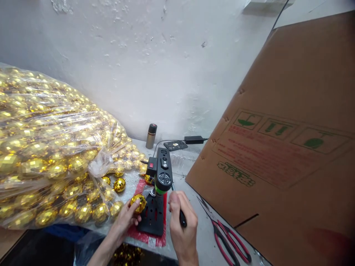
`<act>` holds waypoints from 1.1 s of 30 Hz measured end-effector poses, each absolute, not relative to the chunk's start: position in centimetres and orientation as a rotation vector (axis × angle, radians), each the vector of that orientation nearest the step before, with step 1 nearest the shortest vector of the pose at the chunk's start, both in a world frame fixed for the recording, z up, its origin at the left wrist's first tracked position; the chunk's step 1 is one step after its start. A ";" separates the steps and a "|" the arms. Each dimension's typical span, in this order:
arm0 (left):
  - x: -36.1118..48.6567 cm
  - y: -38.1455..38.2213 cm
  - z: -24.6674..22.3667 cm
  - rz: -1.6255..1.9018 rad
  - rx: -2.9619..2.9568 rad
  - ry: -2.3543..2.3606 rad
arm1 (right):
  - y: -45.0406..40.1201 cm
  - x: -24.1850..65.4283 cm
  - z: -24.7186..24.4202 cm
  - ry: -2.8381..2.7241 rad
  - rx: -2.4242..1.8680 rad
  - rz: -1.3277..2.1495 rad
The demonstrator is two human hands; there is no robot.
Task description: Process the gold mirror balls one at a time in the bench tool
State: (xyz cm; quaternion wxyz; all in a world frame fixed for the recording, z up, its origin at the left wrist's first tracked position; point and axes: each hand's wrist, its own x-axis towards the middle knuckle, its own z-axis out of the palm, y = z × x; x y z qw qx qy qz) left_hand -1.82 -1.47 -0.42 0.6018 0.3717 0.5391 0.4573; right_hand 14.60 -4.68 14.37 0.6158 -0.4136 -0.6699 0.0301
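My left hand (127, 218) holds a shiny gold mirrored ball (138, 203) between thumb and fingers, just left of a small black bench machine (163, 167). The machine has round vents, a red switch and a green band, and stands on a black slotted base plate (152, 218) over red bubble wrap (133, 232). To the right of the base, my right hand (183, 221) is closed around a black-handled lever or tool (182, 218) with a thin shaft reaching up beside the machine. Another gold ball (119, 185) lies loose on the table.
A large clear bag of gold balls (55, 155) fills the left. At the right are red-handled scissors (231, 240) and a tall cardboard box (277, 129). A spray can (151, 136), a dark card (175, 145) and a black adapter (193, 140) are near the wall (155, 66).
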 end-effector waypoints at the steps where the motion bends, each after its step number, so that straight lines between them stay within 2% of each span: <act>1: -1.3 -1.8 -1.2 1.074 0.793 1.238 | -4.6 14.6 14.5 -1.547 -0.951 0.062; 6: 0.1 -1.4 -2.6 1.000 1.009 1.374 | -4.7 14.7 14.5 -1.562 -0.946 0.057; 12: 0.2 -1.4 -0.6 0.985 1.625 1.496 | -5.0 14.8 14.1 -1.571 -0.938 0.084; 21: 0.7 -0.7 0.8 0.818 1.889 1.428 | -4.9 14.9 13.6 -1.585 -0.926 0.097; 27: 0.1 -0.7 1.7 0.806 1.758 1.400 | -5.0 15.0 13.6 -1.605 -0.918 0.082; 33: -1.5 -0.2 0.4 0.849 1.205 1.307 | -5.1 15.1 14.0 -1.608 -0.954 0.089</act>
